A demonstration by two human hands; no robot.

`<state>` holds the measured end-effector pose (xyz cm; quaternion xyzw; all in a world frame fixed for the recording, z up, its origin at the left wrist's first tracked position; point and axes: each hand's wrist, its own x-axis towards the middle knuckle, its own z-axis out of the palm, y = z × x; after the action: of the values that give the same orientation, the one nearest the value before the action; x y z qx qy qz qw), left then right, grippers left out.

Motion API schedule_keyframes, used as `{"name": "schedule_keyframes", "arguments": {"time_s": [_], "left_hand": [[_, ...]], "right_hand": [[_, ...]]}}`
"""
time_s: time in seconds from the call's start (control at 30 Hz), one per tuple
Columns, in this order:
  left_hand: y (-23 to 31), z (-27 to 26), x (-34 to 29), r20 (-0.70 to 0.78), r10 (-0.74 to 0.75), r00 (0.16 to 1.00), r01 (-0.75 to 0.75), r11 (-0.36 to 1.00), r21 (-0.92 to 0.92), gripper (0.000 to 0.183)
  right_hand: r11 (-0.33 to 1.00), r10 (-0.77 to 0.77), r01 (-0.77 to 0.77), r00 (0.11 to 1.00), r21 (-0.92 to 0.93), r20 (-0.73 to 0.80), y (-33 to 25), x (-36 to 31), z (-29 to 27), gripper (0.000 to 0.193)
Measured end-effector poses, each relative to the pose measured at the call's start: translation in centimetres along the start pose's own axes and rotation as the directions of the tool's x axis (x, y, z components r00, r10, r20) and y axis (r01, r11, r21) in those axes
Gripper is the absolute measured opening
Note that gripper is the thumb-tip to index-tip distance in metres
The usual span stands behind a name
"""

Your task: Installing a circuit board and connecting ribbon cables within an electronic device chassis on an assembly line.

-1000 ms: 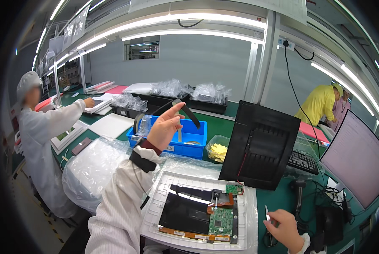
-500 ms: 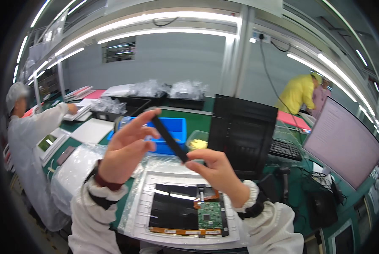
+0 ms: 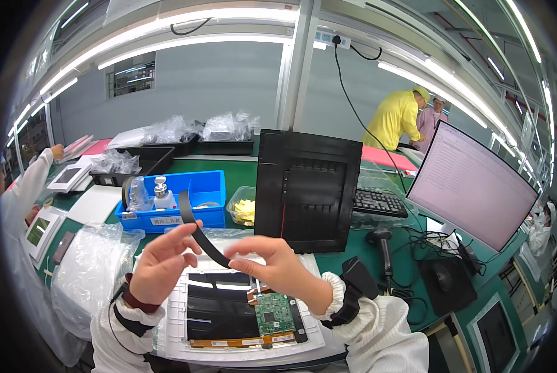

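My right hand (image 3: 278, 264) pinches the lower end of a curved, flexible black strip (image 3: 207, 242) between thumb and fingers. The strip's upper end stands free. Beside it is my left hand (image 3: 165, 264), thumb and fingers apart; its index fingertip meets or overlaps the strip, and I cannot tell which. Below both hands lies a white panel frame (image 3: 178, 304) with a dark display panel (image 3: 219, 311) in it. A green circuit board (image 3: 274, 314) and an orange flex strip (image 3: 229, 342) sit on the panel.
Behind the hands stand a blue divided bin (image 3: 210, 217) with a pump bottle (image 3: 163, 196), a tub of yellow pieces (image 3: 244, 211) and an upright black panel (image 3: 306, 193). A scanner (image 3: 384, 252), keyboard (image 3: 380, 202) and monitor (image 3: 471, 186) are right. Bubble wrap (image 3: 92, 267) lies left, near a co-worker's sleeve (image 3: 30, 180).
The view has swung right. Both hands and the strip are lower, nearer the panel. The strip, straighter before, now bends, and its upper end shows beyond the left fingertips.
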<state>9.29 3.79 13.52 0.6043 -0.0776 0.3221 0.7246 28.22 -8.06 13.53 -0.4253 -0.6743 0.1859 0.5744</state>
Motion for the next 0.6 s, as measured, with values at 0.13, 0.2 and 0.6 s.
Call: {"name": "schedule_keyframes", "arguments": {"time_s": [0.13, 0.2, 0.6], "left_hand": [[-1.3, -0.3, -0.8, -0.004, -0.022, 1.000, 0.022, 0.999, 0.032, 0.046], [-1.8, 0.0, -1.1, -0.025, -0.036, 0.999, 0.036, 0.999, 0.023, 0.046], [-2.4, 1.2, -2.6, -0.258, -0.175, 0.950, 0.245, 0.932, 0.269, 0.038]], "right_hand": [[0.902, 0.371, -0.396, 0.915, 0.172, 0.158, 0.5, -1.6, 0.0, 0.033], [0.964, 0.247, -0.251, 0.968, 0.091, 0.051, 0.3, -2.0, -0.1, 0.034], [0.874, 0.470, -0.451, 0.880, -0.183, 0.075, -0.2, -4.6, -0.1, 0.018]]}}
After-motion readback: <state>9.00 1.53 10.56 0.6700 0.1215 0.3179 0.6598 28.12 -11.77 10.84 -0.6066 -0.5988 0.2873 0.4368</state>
